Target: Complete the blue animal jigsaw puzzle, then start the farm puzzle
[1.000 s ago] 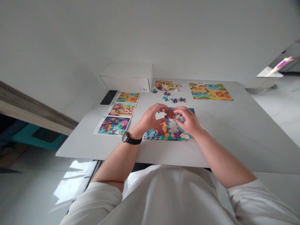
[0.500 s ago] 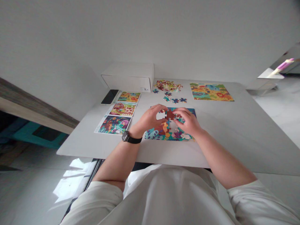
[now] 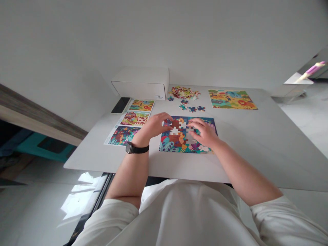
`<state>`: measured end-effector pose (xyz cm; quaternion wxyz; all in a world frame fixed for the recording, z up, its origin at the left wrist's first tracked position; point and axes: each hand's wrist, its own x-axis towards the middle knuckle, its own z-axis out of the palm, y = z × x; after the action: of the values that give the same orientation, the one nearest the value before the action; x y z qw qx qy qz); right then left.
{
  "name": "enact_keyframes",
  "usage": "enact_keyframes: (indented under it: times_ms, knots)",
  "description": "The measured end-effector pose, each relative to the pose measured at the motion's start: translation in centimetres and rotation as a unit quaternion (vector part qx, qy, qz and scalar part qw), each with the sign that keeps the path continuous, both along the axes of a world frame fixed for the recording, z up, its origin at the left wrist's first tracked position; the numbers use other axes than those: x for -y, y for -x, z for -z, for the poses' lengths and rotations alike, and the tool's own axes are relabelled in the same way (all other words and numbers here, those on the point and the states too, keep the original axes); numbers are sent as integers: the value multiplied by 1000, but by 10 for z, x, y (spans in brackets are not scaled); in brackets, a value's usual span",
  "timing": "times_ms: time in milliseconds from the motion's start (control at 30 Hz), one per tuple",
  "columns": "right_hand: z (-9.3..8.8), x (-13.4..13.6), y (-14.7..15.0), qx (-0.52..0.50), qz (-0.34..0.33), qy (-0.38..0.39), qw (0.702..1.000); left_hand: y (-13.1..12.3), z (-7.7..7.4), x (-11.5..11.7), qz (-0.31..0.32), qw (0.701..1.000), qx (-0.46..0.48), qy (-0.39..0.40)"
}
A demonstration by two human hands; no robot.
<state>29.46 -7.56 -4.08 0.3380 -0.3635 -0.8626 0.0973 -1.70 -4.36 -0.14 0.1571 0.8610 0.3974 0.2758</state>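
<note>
A partly assembled jigsaw puzzle [image 3: 179,145] with leaves, animals and a dark blue border lies on the white table [image 3: 256,147], with white gaps near its middle. My left hand [image 3: 153,125] curls at the puzzle's upper left, its fingertips over the edge; I cannot tell whether it holds a piece. My right hand [image 3: 203,133] rests on the right half, fingers apart, touching the pieces and holding nothing. Beyond the hands lie a heap of loose puzzle pieces [image 3: 183,92] and several separate dark blue pieces [image 3: 192,109]. A black watch [image 3: 130,148] circles my left wrist.
A finished colourful puzzle [image 3: 232,99] lies at the far right. Three picture cards [image 3: 135,118] line the left side, next to a black phone [image 3: 120,105]. A white box [image 3: 140,88] stands at the far edge. The table's near edge runs below my forearms.
My left hand has moved left and back from the puzzle's middle, uncovering the brown pieces and white gaps. My right hand has shifted slightly right.
</note>
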Motion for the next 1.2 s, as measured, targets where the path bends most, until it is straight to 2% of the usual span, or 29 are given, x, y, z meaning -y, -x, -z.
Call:
enact_keyframes:
  times_ms: [267, 500, 767, 1200]
  knots:
    - [13, -2, 1, 40, -16, 42, 998, -3, 17, -7, 11, 996, -69, 49]
    - [19, -4, 2, 67, -31, 50, 996, -4, 27, -11, 40, 993, -102, 37]
    - [16, -1, 6, 90, -34, 69, 993, -7, 31, -11, 46, 985, -165, 32]
    - [5, 14, 27, 121, -60, 74, 988, -3, 41, -16, 42, 987, -148, 38]
